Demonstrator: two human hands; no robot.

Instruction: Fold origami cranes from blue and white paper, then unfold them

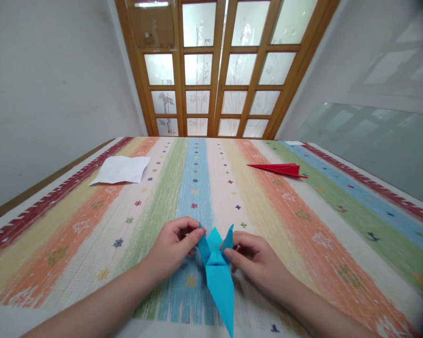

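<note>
A blue origami crane is held up over the near middle of the table, one wide wing pointing down toward me and the other standing up behind. My left hand pinches the narrow point on its left side between thumb and fingers. On the opposite side, my right hand grips the other narrow point, whose bent tip sticks up above the fingers. Both hands are closed on the paper, which hides part of the fingertips.
A creased white sheet of paper lies at the far left of the striped tablecloth. At the far right rests a red paper plane. Walls flank the table, and wooden glazed doors stand beyond its far edge.
</note>
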